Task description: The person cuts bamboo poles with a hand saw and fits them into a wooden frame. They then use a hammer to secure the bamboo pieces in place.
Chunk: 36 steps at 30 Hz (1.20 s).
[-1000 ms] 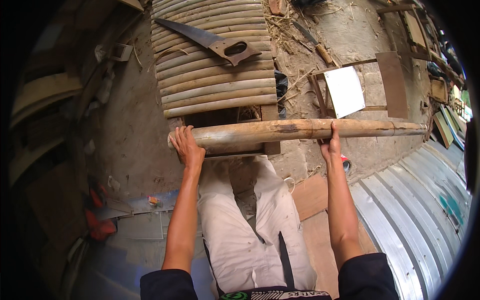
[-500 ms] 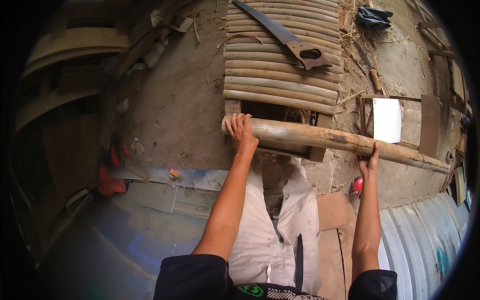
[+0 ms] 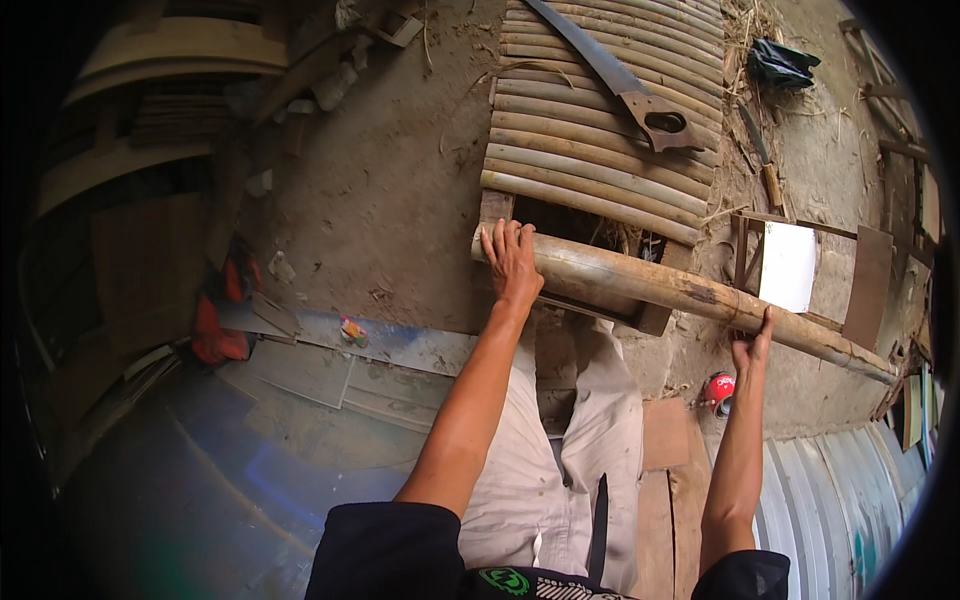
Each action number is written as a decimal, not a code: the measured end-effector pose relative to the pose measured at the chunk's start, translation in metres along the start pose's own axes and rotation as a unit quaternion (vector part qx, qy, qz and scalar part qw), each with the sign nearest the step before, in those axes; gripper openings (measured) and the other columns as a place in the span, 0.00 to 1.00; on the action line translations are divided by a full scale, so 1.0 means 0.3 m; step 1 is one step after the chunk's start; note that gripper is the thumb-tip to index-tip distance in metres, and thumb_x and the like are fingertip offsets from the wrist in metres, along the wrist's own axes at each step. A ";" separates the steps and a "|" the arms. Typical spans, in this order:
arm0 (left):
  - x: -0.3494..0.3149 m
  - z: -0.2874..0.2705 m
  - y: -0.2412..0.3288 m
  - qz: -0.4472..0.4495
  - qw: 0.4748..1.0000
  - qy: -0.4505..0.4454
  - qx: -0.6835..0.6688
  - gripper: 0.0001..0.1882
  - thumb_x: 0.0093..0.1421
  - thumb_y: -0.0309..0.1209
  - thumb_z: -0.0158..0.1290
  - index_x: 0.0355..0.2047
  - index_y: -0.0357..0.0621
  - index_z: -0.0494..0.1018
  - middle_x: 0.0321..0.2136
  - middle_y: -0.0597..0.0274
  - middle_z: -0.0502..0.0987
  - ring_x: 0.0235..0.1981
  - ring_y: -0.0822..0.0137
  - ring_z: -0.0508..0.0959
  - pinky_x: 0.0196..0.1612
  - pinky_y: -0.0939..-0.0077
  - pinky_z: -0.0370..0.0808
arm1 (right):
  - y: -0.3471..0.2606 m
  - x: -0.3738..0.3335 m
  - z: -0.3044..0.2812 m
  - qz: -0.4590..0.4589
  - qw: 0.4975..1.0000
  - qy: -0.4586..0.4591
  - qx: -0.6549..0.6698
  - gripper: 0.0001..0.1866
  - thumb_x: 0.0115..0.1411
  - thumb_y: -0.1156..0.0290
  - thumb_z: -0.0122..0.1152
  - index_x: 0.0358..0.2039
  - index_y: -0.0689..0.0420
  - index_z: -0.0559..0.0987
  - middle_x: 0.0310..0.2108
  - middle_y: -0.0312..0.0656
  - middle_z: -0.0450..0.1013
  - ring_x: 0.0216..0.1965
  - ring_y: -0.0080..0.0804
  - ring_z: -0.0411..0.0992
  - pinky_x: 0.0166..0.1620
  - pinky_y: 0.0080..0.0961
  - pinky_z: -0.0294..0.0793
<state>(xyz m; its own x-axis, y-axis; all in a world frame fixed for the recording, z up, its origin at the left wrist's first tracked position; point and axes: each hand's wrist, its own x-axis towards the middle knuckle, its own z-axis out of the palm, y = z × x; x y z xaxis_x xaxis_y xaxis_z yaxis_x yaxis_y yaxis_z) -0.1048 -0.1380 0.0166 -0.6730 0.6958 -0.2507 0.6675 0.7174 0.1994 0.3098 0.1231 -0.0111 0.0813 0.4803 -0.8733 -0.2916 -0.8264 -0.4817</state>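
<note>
A long, thick bamboo pole (image 3: 640,280) lies across the near end of a low bench topped with bamboo slats (image 3: 590,180). My left hand (image 3: 513,262) is closed over the pole close to its left end, fingers curled across the top. Farther right, my right hand (image 3: 752,345) grips the pole from its near side, thumb up along it; some fingers are hidden underneath. The pole's far right end tapers off beyond that hand. On the slats rests a handsaw (image 3: 660,125) with a wooden handle. Part of the bench's wooden frame (image 3: 655,315) shows below the pole.
Right of the bench lie a long knife (image 3: 762,160), a black plastic bag (image 3: 783,63) and a wooden frame with a white panel (image 3: 788,267). A red can (image 3: 718,390) stands by my right forearm. Corrugated metal sheets (image 3: 830,490) cover the lower right; an orange-red item (image 3: 218,335) is at left.
The view has turned, so the bench and saw appear farther right and lower. Both hands keep their hold on the bamboo pole, which stays across the bench end. More of the red can shows.
</note>
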 end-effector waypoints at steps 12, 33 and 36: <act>0.008 -0.009 -0.001 0.001 1.000 0.005 0.009 0.40 0.36 0.18 0.64 0.54 0.47 0.66 0.55 0.53 0.63 0.66 0.49 0.55 0.72 0.44 0.40 | 0.012 0.002 0.011 -0.006 1.000 -0.017 0.007 0.36 0.55 0.42 0.67 0.59 0.47 0.70 0.56 0.38 0.69 0.55 0.37 0.66 0.58 0.37 0.62; 0.023 -0.023 -0.010 0.017 0.999 -0.030 0.003 0.38 0.39 0.17 0.64 0.54 0.47 0.68 0.55 0.55 0.64 0.65 0.48 0.57 0.71 0.41 0.39 | 0.048 -0.337 0.152 -0.336 0.862 0.188 -0.331 0.34 0.66 0.55 0.59 0.62 0.67 0.60 0.57 0.52 0.65 0.56 0.42 0.67 0.57 0.34 0.66; 0.021 -0.018 -0.011 0.016 1.000 -0.022 0.000 0.39 0.38 0.17 0.63 0.54 0.48 0.67 0.55 0.55 0.64 0.65 0.49 0.57 0.71 0.41 0.39 | 0.085 -0.470 0.310 -0.446 0.794 0.076 -0.405 0.29 0.65 0.65 0.59 0.61 0.65 0.62 0.56 0.54 0.65 0.58 0.42 0.65 0.59 0.36 0.64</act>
<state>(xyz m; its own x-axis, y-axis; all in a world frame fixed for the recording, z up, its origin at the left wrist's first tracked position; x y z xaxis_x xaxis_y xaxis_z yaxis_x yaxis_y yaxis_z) -0.1132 -0.1357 0.0194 -0.6368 0.7161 -0.2857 0.6883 0.6950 0.2080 0.2022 0.0616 0.1065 0.0432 0.9910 -0.1264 0.6510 -0.1239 -0.7489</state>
